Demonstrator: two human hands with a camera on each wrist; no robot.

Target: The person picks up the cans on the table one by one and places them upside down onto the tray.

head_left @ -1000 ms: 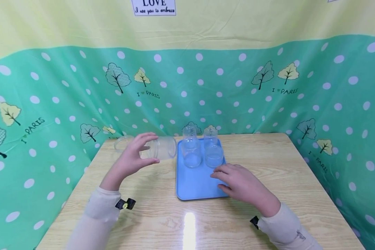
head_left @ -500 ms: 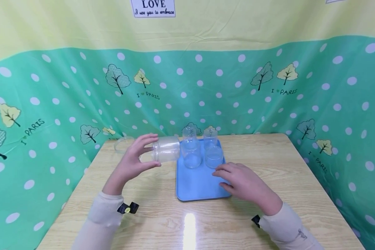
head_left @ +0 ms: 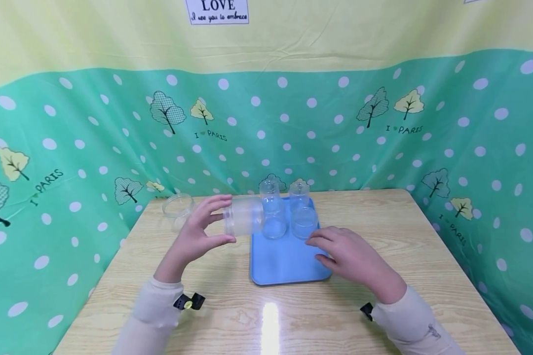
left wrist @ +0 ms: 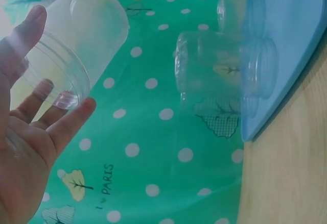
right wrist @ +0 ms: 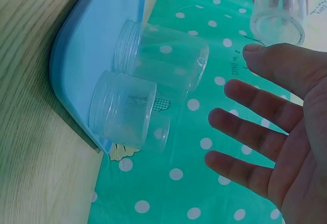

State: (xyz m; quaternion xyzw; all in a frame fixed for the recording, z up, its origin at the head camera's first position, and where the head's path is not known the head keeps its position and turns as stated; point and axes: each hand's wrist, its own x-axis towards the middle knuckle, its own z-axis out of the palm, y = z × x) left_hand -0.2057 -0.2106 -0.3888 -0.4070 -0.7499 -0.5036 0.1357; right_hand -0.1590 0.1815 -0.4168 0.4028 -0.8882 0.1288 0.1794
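Observation:
My left hand grips a clear plastic jar near its rim, between thumb and fingers. The jar lies sideways in the air by the left edge of a blue tray, its base turned right. In the left wrist view the jar's rim faces the palm. Several clear jars stand mouth-down on the tray, among them a taller jar and a shorter jar. My right hand hovers at the tray's right edge with relaxed fingers, apart from the jars and holding nothing.
Another clear round container stands at the far left of the wooden table, partly behind my left hand. A green and yellow patterned cloth hangs behind and along both sides of the table.
My left hand has carried the jar a little to the right and slightly nearer, towards the tray. The right hand has shifted slightly right. The jars on the tray have stayed in place.

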